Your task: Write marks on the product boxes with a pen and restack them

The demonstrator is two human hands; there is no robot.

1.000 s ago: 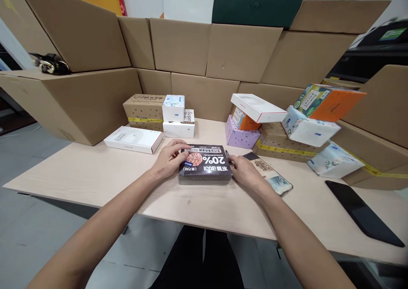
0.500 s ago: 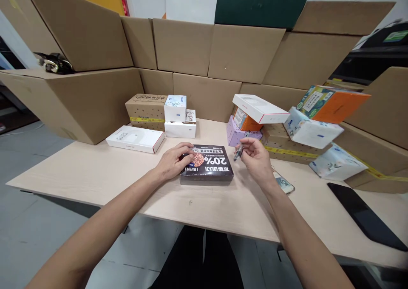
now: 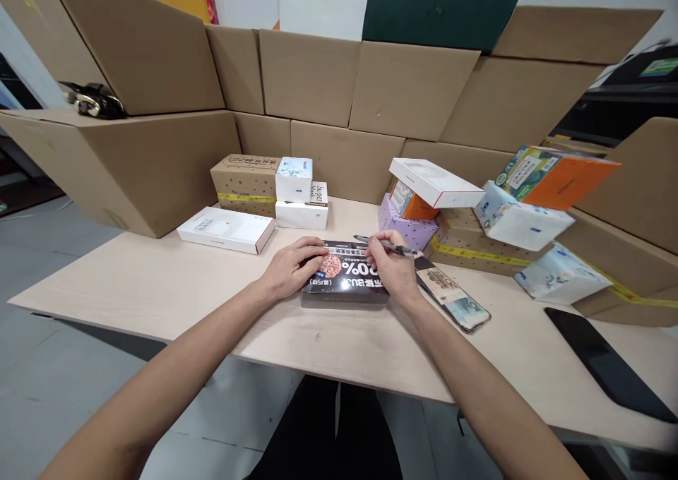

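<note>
A black box (image 3: pixel 344 282) with white lettering and a round food picture lies flat near the table's front edge. My left hand (image 3: pixel 294 267) rests on its left side, fingers stretched onto the top and thumb apart from them. Pinched in my right hand (image 3: pixel 392 265) is a slim pen (image 3: pixel 398 248), whose pointed end reaches left over the box's far edge. That hand covers the right part of the lettering. Just right of it lie banknotes (image 3: pixel 448 289) on a dark flat item, partly hidden behind my wrist.
A white box (image 3: pixel 227 229) lies at left, near a stacked carton (image 3: pixel 246 183) and tissue pack (image 3: pixel 294 180). At right, a white box (image 3: pixel 437 182) tilts on a purple box (image 3: pixel 405 222), beside more packs. A black phone-like slab (image 3: pixel 609 363) lies far right. Cardboard walls (image 3: pixel 344 159) enclose the back.
My right hand has moved left over the box's right side, and the pen now points left. More of the banknotes shows. My left hand has stayed on the box.
</note>
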